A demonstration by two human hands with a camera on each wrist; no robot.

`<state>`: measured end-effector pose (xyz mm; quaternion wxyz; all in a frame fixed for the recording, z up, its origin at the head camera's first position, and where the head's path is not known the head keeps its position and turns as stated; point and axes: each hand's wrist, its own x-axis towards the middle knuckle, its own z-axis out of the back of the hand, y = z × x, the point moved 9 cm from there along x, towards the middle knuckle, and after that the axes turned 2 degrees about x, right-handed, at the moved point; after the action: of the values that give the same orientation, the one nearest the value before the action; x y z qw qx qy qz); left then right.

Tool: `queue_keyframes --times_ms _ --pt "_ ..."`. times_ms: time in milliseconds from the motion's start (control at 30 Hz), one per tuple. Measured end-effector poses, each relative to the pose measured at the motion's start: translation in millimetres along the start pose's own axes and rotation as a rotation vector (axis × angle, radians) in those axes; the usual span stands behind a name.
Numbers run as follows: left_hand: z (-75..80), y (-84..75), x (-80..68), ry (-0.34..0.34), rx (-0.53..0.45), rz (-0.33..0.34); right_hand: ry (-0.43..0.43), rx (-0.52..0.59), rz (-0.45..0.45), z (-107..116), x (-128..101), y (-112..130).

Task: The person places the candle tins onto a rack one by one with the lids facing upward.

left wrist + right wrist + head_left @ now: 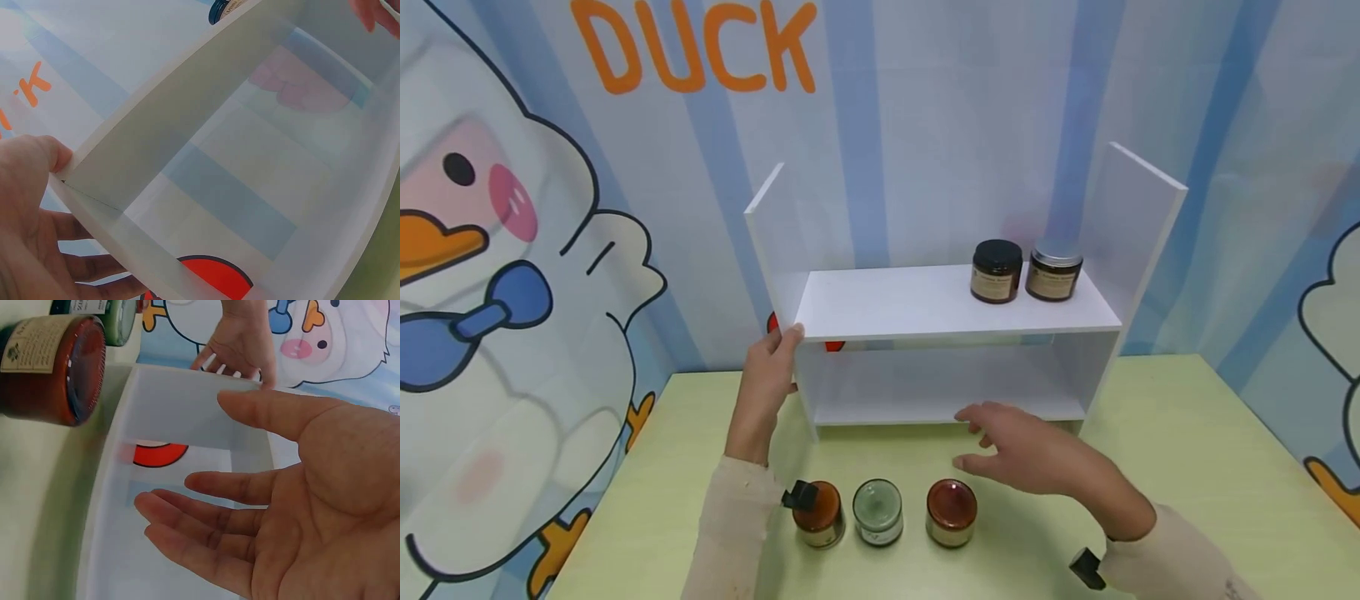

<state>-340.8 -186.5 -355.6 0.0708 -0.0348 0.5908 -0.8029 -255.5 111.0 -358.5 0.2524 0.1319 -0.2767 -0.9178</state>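
white shelf (940, 304) stands on the green tabletop (1150, 467), and the left hand (769, 375) holds its left side with curled fingers (56, 153). right hand (1037, 454) hangs loose and holds nothing, above three jars (880, 512).

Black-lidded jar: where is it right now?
In the head view, the black-lidded jar stands on the white shelf's top board, toward its right end, just left of the silver-lidded jar.

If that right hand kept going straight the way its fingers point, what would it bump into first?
Probably the white shelf unit: the right hand is open, fingers aimed at its lower compartment, so likely the bottom board's front edge, though depth is unclear.
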Motion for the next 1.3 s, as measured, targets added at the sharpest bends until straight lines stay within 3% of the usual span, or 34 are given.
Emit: queue_keyframes --times_ms 300,533,767,1300 --pt "0.1 0.9 1.0 -0.002 0.001 0.005 0.115 -0.045 0.017 -33.4 9.5 2.7" --pt "-0.3 0.8 0.7 -0.001 0.0 -0.002 0.13 -0.114 0.051 -51.2 10.8 9.8" --pt "-0.2 0.3 0.6 0.006 -0.001 -0.012 0.198 -0.164 0.069 -66.4 12.3 10.7" --pt "0.1 -0.7 0.2 0.006 -0.007 -0.021 0.191 -0.244 0.081 -79.6 19.6 11.1"
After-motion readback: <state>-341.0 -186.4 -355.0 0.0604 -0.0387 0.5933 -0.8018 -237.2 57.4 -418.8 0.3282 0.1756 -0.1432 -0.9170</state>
